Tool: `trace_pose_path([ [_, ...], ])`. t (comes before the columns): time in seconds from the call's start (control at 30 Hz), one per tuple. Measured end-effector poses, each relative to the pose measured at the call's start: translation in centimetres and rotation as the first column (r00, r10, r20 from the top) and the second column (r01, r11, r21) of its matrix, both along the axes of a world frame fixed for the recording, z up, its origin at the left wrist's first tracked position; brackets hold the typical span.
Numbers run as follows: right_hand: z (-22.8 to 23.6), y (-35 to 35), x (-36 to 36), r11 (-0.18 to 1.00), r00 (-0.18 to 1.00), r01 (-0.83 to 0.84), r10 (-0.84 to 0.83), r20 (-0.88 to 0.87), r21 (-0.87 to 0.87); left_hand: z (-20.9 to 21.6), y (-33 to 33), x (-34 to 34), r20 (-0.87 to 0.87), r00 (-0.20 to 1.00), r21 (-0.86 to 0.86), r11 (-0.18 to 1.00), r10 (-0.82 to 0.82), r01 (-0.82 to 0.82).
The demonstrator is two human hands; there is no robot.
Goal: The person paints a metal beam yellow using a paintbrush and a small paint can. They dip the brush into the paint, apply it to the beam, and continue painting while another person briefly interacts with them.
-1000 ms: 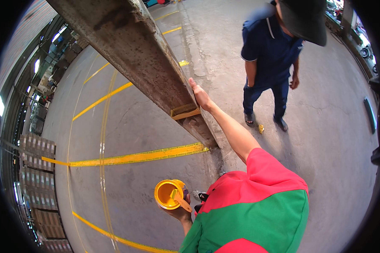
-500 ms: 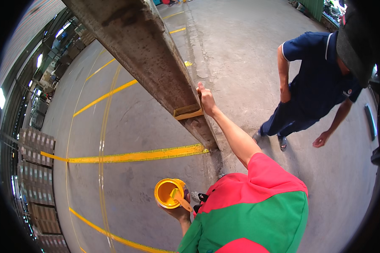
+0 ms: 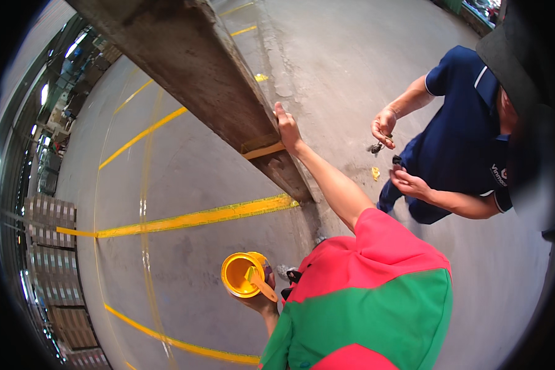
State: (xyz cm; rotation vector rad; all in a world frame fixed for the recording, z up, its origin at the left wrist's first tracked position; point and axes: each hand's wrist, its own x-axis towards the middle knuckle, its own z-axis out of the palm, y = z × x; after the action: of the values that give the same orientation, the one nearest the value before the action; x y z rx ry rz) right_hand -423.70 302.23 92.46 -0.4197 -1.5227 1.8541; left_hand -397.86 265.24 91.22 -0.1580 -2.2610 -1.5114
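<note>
In my left hand (image 3: 260,302) is a small round can (image 3: 224,280) of yellow paint, its open mouth facing up. A paintbrush (image 3: 266,288) with an orange handle leans inside, its bristles coated yellow. My right arm is stretched out to a brown-grey pillar (image 3: 191,74). My right hand (image 3: 288,127) is closed at the pillar's right edge with the thumb up; its other fingers are mostly hidden. A band of tan tape (image 3: 264,150) crosses the pillar's face just below that hand.
Yellow lines (image 3: 197,216) mark the grey concrete floor. To the right a co-worker in navy (image 3: 459,117) stands close, handling small dark objects. A yellow scrap (image 3: 375,174) lies near the co-worker's legs. Stacked pallets (image 3: 52,265) stand far left.
The co-worker has raised both hands in front of the body, with small dark objects at them. My view has shifted slightly; my hands keep their places at can and pillar.
</note>
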Motion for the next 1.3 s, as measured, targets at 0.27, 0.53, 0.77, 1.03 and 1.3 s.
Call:
trace_pose_path([
  [0.27,-9.1,-3.3,4.0,0.949,0.959,0.281,-0.285,-0.003,-0.143,-0.5,-1.1,-0.6,-0.09,0.996,-0.089,0.996,-0.016,0.008],
  [0.53,-27.4,-11.2,21.6,0.886,0.312,-0.46,0.217,0.925,-0.052,-0.6,-2.0,-1.2,-0.001,0.999,-0.004,0.999,-0.053,0.053],
  [0.77,-30.9,-12.7,23.2,0.603,0.149,-0.791,0.351,0.925,-0.101,-3.1,-4.1,-2.0,0.099,0.989,0.194,0.977,-0.108,0.088],
  [1.03,-37.2,-14.7,25.6,0.716,0.109,-0.676,0.334,0.936,-0.177,-8.4,-9.1,-4.7,0.116,0.97,0.103,0.974,-0.216,0.204],
  [1.3,-48.5,-22.3,26.7,0.76,0.245,-0.649,0.151,0.958,0.046,-16.0,-16.0,-8.3,-0.049,0.96,-0.045,0.961,-0.274,0.272],
])
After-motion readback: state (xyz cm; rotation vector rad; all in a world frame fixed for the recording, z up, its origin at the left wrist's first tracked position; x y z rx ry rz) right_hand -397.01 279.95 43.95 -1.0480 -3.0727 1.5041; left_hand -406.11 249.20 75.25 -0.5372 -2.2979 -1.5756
